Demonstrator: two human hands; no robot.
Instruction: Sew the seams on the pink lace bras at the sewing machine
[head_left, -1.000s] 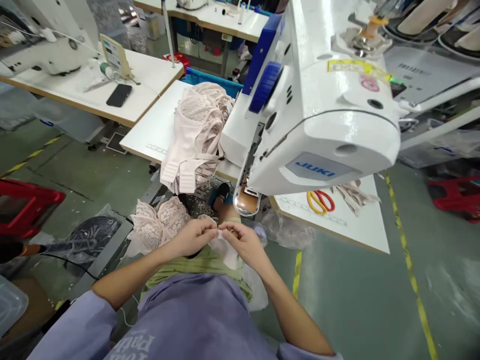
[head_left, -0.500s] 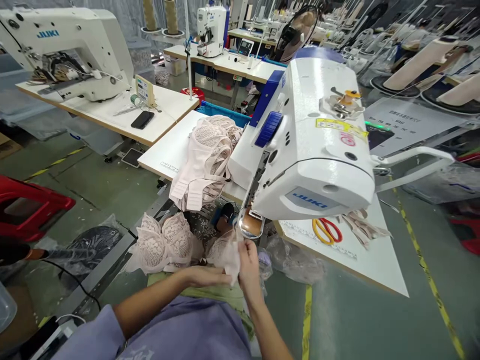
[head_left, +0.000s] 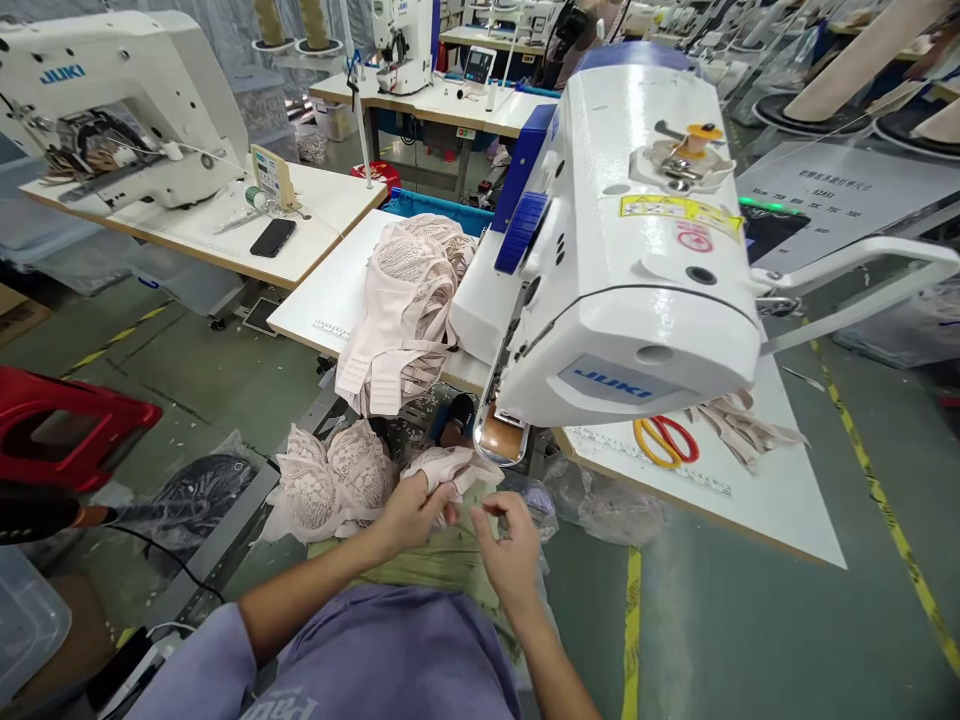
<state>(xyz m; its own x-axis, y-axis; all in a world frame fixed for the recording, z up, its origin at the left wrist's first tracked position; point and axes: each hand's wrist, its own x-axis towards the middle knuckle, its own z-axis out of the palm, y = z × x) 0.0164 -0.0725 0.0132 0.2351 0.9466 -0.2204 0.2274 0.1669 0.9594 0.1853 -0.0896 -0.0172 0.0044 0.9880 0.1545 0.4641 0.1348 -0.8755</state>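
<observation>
My left hand (head_left: pixel 409 515) is closed on a pale pink lace piece (head_left: pixel 450 466), held over my lap just below the sewing machine's head. My right hand (head_left: pixel 508 545) hovers beside it with fingers curled in a loose pinch; nothing I can make out sits in them. A white JUKI sewing machine (head_left: pixel 615 270) stands on the white table (head_left: pixel 780 500) right in front. A pile of pink lace bras (head_left: pixel 409 300) lies on the table's left end. More lace bras (head_left: pixel 330 480) rest low at my left knee.
Yellow and red scissors (head_left: pixel 664 440) and pink straps (head_left: pixel 742 425) lie on the table under the machine head. A second JUKI machine (head_left: pixel 112 110) and a black phone (head_left: pixel 272 237) sit on the neighbouring table. A red stool (head_left: pixel 67 425) stands left; clear plastic bags (head_left: pixel 600 505) lie on the floor.
My view rose from my lap to the workshop. My hands, pinched together on the lace piece earlier, have parted; the left keeps the piece and the right has let go.
</observation>
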